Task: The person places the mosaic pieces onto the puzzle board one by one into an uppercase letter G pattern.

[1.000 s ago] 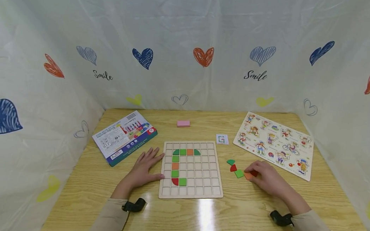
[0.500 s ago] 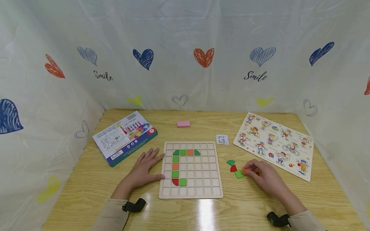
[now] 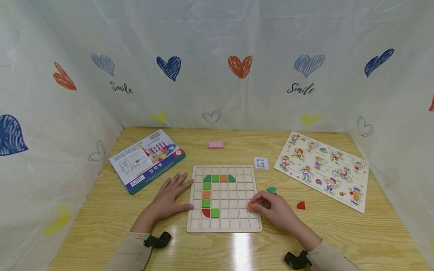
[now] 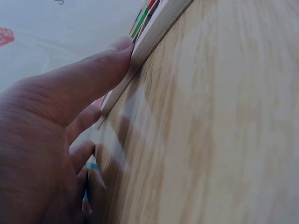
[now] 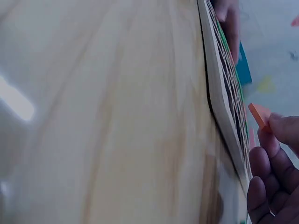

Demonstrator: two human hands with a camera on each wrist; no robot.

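Observation:
A wooden grid board [image 3: 223, 229] lies mid-table, with green and orange squares and green and red quarter-circle tiles set in a C-like line along its left part. My left hand [image 3: 171, 197] rests on the table with fingers spread, its thumb [image 4: 119, 51] touching the board's left edge. Between right thumb and finger, my right hand [image 3: 277, 209] pinches an orange square tile [image 5: 259, 116] above the board's right edge. Beyond that hand a green quarter-circle tile [image 3: 271, 190] shows, with a red one mostly hidden; another red quarter-circle tile [image 3: 301, 205] lies to its right.
Behind the board's right corner lies a small pattern card [image 3: 261, 163]. A picture puzzle board [image 3: 323, 171] occupies the back right, a printed box [image 3: 146, 161] the back left. A pink block [image 3: 215, 145] sits near the back edge.
My right hand has picked up the orange square tile and carried it left to the board's right edge, uncovering the red quarter-circle tile. My left hand has stayed put.

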